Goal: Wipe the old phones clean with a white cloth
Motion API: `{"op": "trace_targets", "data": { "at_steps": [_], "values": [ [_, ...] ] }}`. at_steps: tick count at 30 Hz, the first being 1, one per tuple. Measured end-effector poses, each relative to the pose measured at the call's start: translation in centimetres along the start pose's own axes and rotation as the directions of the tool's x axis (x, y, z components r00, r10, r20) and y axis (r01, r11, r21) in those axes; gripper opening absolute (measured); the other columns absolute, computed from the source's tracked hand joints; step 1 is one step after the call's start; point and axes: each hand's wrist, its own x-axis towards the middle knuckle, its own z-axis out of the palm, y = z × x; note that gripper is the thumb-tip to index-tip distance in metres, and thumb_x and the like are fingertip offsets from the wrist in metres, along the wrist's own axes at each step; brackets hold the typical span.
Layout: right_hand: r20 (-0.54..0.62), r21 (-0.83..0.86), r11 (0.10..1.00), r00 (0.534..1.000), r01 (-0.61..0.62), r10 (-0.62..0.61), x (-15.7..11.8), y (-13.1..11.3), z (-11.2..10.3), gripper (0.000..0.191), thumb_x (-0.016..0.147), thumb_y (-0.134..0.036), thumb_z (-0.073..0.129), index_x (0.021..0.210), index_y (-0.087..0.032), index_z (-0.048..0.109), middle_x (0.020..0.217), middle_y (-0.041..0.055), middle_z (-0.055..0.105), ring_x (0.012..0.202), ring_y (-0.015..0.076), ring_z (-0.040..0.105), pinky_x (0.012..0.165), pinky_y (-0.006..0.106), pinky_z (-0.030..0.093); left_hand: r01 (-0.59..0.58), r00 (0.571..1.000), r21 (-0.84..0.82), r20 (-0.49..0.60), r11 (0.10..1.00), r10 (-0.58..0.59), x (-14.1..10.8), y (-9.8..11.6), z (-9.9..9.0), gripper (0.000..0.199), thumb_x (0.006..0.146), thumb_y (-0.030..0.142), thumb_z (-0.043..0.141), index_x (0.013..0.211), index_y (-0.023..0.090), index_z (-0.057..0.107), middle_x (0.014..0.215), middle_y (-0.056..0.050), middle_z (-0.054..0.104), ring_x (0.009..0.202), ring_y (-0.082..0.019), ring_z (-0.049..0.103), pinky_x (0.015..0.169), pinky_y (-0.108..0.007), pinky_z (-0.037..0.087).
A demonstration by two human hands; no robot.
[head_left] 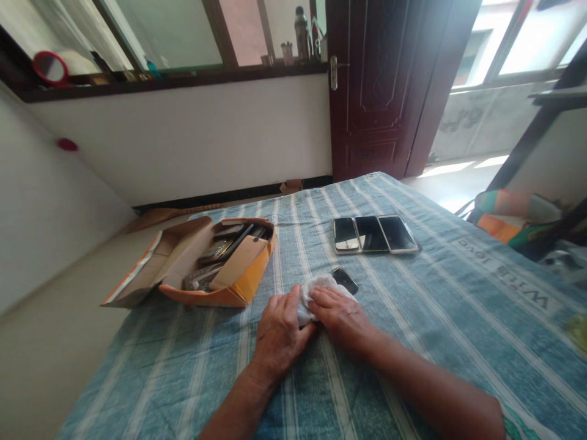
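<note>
My right hand (342, 316) presses its fingers onto a crumpled white cloth (321, 282). On the cloth's left side is my left hand (279, 327), its fingers and thumb closed in around the edge. The cloth and fingers hide what the left hand grips there. A small dark phone (346, 280) shows just beyond the cloth, its near part covered. Farther back, three phones lie side by side, screens up: a left one (346, 233), a middle one (372, 233) and a right one (397, 233).
An open orange cardboard box (243, 281) holding several phones stands at left, its lid (151, 269) folded outward. All rests on a blue striped cloth cover (358, 379). Behind are a white wall (206, 140), a dark red door (376, 85) and a windowsill (183, 80) with small items.
</note>
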Motion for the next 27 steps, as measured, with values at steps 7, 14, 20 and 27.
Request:
{"op": "trace_targets", "data": {
  "at_steps": [7, 14, 20, 27],
  "values": [
    [-0.025, -0.121, 0.967, 0.974, -0.225, 0.224, -0.5, 2.2, -0.6, 0.037, 0.085, -0.002, 0.042, 0.108, -0.014, 0.067, 0.124, 0.0113, 0.062, 0.121, 0.024, 0.053, 0.103, 0.038, 0.043, 0.077, 0.988, -0.121, 0.144, 0.99, -0.059, 0.1, 0.2, -1.4, 0.079, 0.066, 0.033, 0.073, 0.135, 0.01, 0.043, 0.115, -0.014, 0.064, 0.106, -0.031, 0.056, 0.094, -0.044, 0.047],
    [-0.056, -0.12, 0.986, 0.993, -0.114, 0.108, -0.6, 0.4, 0.2, 0.035, 0.087, -0.004, 0.042, 0.108, -0.017, 0.067, 0.12, 0.009, 0.065, 0.117, 0.0219, 0.057, 0.102, 0.036, 0.045, 0.162, 0.923, -0.408, 0.385, 0.898, 0.008, 0.4, -2.4, -3.9, 0.105, 0.057, 0.02, 0.074, 0.148, 0.016, 0.023, 0.129, -0.013, 0.057, 0.118, -0.029, 0.054, 0.103, -0.041, 0.041],
    [0.019, -0.009, 0.988, 0.988, 0.152, -0.152, -0.1, -2.1, 0.6, 0.027, 0.092, -0.015, 0.049, 0.113, -0.011, 0.065, 0.119, 0.0113, 0.065, 0.117, 0.0231, 0.057, 0.106, 0.036, 0.043, 0.126, 0.912, -0.481, 0.401, 0.867, 0.09, 0.4, -4.0, -3.6, 0.107, 0.059, 0.023, 0.074, 0.149, 0.02, 0.017, 0.134, -0.012, 0.055, 0.118, -0.029, 0.055, 0.103, -0.042, 0.041],
    [-0.002, -0.075, 0.996, 0.998, -0.056, 0.056, -0.3, 0.5, -0.1, 0.03, 0.091, -0.008, 0.044, 0.109, -0.013, 0.067, 0.121, 0.0132, 0.064, 0.116, 0.0248, 0.057, 0.102, 0.039, 0.045, 0.138, 0.915, -0.416, 0.401, 0.899, 0.044, 0.3, -3.0, -4.1, 0.103, 0.059, 0.02, 0.072, 0.148, 0.017, 0.021, 0.134, -0.013, 0.055, 0.119, -0.028, 0.054, 0.105, -0.042, 0.04]
  ]
}}
